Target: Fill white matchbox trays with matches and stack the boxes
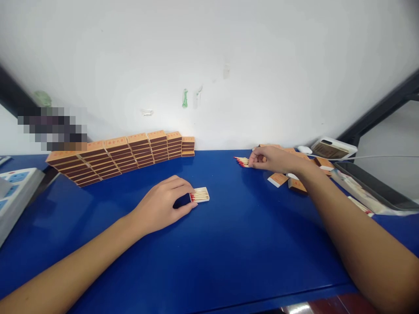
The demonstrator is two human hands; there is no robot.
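My left hand (pixel 166 201) grips the left end of a small white matchbox tray (pixel 203 195) between thumb and fingers. Red-tipped matches lie inside the tray, which rests on the blue table (pixel 196 253). Farther back on the right, my right hand (pixel 266 159) has its fingers curled together at a small pile of loose matches (pixel 241 161). Whether a match is between those fingertips is hidden. Several matchbox covers lie beside and behind the right wrist, among them an orange one (pixel 278 179) and a brown-sided one (pixel 297 186).
Stacked matchboxes (pixel 116 155) form a row along the wall at the left. A power strip (pixel 16 192) sits at the far left. On the right are a dark phone (pixel 376 185), a white-edged device (pixel 334 149), a white earphone case (pixel 304 150) and a cable.
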